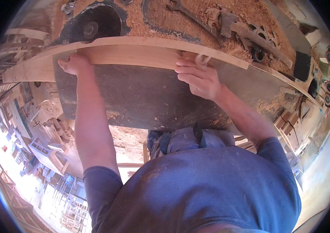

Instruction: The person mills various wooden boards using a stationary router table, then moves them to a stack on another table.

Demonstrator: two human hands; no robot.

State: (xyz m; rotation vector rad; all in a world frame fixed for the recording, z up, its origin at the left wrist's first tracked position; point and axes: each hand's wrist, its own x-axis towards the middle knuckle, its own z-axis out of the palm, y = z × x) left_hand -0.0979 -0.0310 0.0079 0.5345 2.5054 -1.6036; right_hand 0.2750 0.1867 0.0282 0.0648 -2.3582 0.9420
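Note:
A long pale wooden board (134, 56) stretches from left to right over a dark, dusty machine table (134, 93). My left hand (76, 64) grips the board's near side toward its left part, thumb sticking out to the left; its other fingers are mostly hidden. Farther right, my right hand (200, 79) is closed against the board, its fingers curled at the near face and the fingertips partly smeared by motion. The board's right end lies just beyond that hand.
Behind the board, wood shavings cover the machine top, where a dark round disc (95, 25), a wrench (196, 19) and a hammer-like tool (258, 37) lie. Wooden blocks (289, 126) are stacked at right. A wooden crate (48, 155) stands on the floor at left.

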